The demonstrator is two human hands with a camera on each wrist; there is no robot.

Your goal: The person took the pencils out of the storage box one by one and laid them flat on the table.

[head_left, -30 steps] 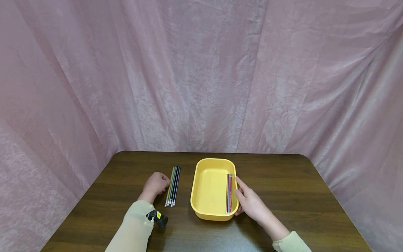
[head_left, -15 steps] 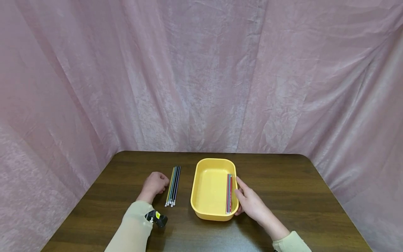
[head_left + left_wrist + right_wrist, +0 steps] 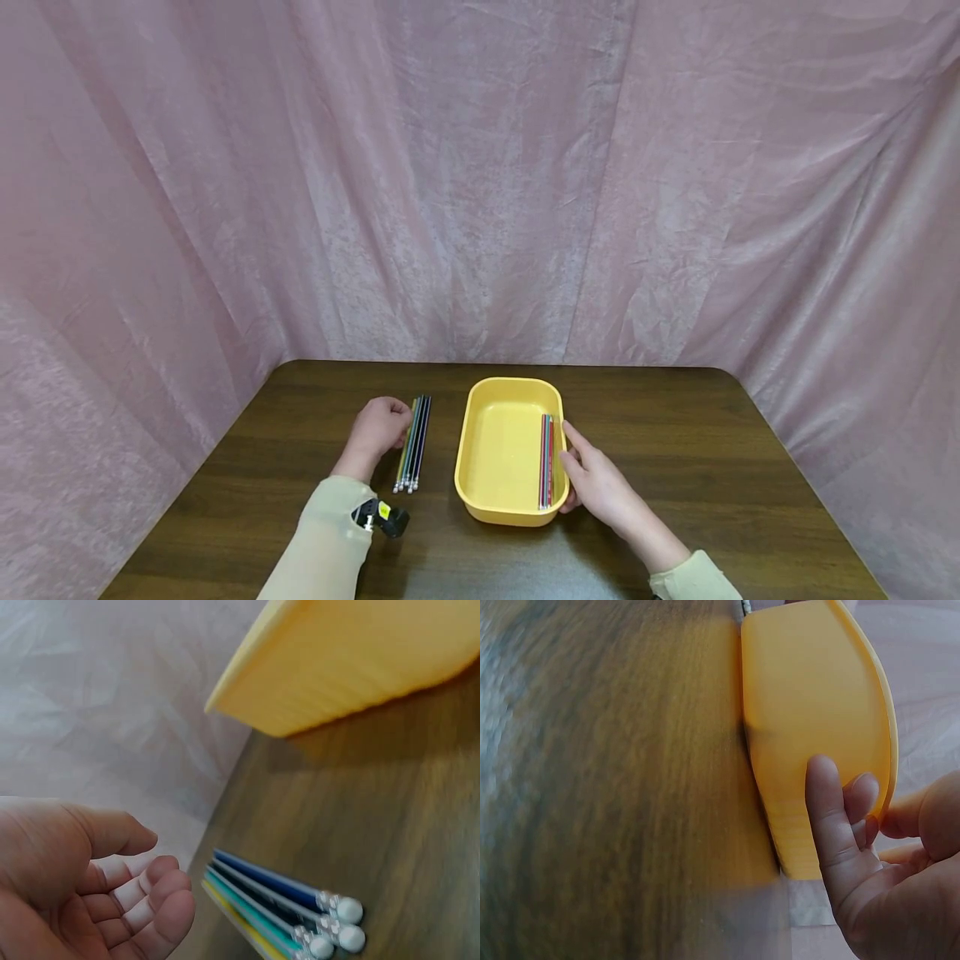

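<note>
My left hand (image 3: 381,427) hovers at the left side of several pencils (image 3: 415,446) lying side by side on the table. The left wrist view shows its fingers loosely curled with nothing between them, beside the yellow, green, dark and blue pencils (image 3: 266,889), which have white erasers. At the tray's right wall, my right hand (image 3: 596,483) holds the yellow plastic tray (image 3: 463,454), thumb at the rim and fingers against the outside. In the right wrist view the fingers (image 3: 829,817) lie along the tray's outer wall (image 3: 810,697). A few red and teal pencils (image 3: 545,462) lie inside, along the right wall.
The brown wooden table (image 3: 675,433) has rounded far corners. Pink curtains (image 3: 480,183) hang behind it and along both sides. A small black camera (image 3: 381,515) is strapped at the left wrist.
My left hand has shifted slightly forward and to the right, so its fingertips now overlap the left edge of the pencil row. The right hand and the tray are almost unmoved.
</note>
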